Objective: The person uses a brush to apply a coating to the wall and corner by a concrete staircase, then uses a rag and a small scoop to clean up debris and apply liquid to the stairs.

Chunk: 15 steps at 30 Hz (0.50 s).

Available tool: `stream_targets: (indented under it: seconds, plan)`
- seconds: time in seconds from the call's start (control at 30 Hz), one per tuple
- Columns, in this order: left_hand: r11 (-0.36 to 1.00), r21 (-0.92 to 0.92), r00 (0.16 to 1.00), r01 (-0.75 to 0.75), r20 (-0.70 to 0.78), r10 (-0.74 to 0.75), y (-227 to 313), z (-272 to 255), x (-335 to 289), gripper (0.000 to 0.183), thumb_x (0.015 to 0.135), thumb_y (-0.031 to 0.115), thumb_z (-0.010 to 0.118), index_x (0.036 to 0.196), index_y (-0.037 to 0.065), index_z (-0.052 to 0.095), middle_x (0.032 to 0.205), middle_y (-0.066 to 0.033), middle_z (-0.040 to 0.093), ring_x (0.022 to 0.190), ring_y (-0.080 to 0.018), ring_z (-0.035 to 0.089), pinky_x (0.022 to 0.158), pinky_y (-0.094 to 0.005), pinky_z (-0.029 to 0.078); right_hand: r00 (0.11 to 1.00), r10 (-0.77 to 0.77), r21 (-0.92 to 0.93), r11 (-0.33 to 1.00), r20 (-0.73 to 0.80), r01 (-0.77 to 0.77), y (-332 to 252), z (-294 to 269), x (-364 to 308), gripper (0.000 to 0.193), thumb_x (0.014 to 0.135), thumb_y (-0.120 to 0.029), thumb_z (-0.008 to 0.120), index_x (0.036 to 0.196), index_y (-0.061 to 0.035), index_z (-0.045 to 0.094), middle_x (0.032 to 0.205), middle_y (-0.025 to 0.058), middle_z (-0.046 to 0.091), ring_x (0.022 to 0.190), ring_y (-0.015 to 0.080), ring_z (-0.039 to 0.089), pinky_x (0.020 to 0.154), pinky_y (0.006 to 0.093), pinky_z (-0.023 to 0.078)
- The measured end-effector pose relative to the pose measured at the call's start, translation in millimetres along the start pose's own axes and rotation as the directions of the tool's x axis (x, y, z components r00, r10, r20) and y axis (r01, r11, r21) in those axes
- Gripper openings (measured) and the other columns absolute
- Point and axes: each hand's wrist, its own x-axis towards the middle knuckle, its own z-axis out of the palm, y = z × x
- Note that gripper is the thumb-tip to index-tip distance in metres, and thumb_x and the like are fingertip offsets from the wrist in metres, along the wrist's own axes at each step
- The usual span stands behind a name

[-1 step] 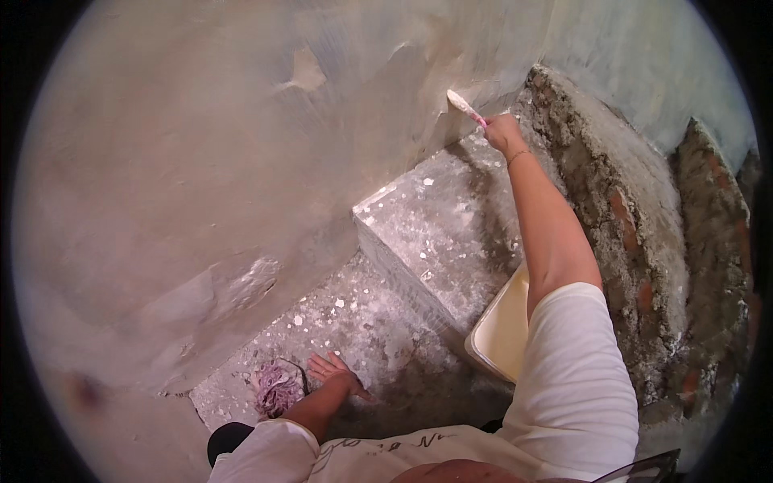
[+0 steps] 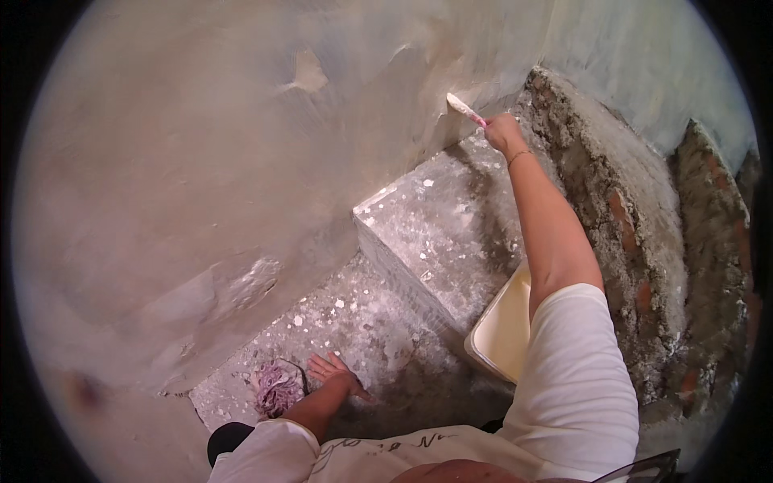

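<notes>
Up at the far wall (image 2: pixel 201 137), my right hand (image 2: pixel 503 132) closes round the pinkish handle of a putty knife (image 2: pixel 465 106). White material coats its blade, which lies at the wall surface just above the upper step (image 2: pixel 435 213). My left hand (image 2: pixel 332 372) rests with fingers spread on the lower step (image 2: pixel 362 310), holding nothing. Close to its left side sits a crumpled purplish cloth (image 2: pixel 278 388). Below my right forearm stands a pale rectangular bucket (image 2: pixel 501 326), partly covered by my arm and sleeve; its inside looks cream.
White flakes (image 2: pixel 340 304) lie scattered over both concrete steps. Rough, broken masonry edges with exposed brick (image 2: pixel 624 217) rise at the right. The wall carries a pale bare patch (image 2: pixel 308 71) at the top and a shiny uneven spot (image 2: pixel 256 278) lower down.
The putty knife's blade has turned slightly, its tip a touch lower at the wall. My left hand, the cloth and the bucket have stayed put.
</notes>
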Motion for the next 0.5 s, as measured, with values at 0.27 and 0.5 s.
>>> stream_targets:
  seconds: [0.27, 0.5]
  plan:
    - [0.995, 0.024, 0.68, -0.095, 0.732, 0.048, -7.9, -115.1, 5.3, 0.159, 0.036, 0.067, 0.081, 0.137, 0.004, -0.025, 0.135, -0.0392, -0.025, 0.127, -0.0536, -0.023, 0.101, -0.0654, -0.005, 0.983, -0.153, -0.35, 0.93, -0.104, 0.107, -94.6, -90.9, -51.6, 0.024, 0.082, -0.017, 0.052, 0.098, -0.0115, 0.068, 0.101, 0.0168, 0.063, 0.095, 0.0354, 0.06, 0.081, 0.0388, 0.048]
    - [0.991, -0.077, 0.645, -0.111, 0.753, 0.131, -14.4, -121.7, 7.9, 0.161, 0.036, 0.061, 0.084, 0.133, 0.004, -0.031, 0.136, -0.0386, -0.026, 0.127, -0.0535, -0.021, 0.102, -0.0646, -0.004, 0.871, -0.176, 0.123, 0.958, -0.458, 0.258, -126.8, -160.5, -62.9, 0.028, 0.081, -0.014, 0.056, 0.107, -0.0141, 0.066, 0.095, 0.0155, 0.066, 0.082, 0.0271, 0.064, 0.072, 0.0347, 0.049]
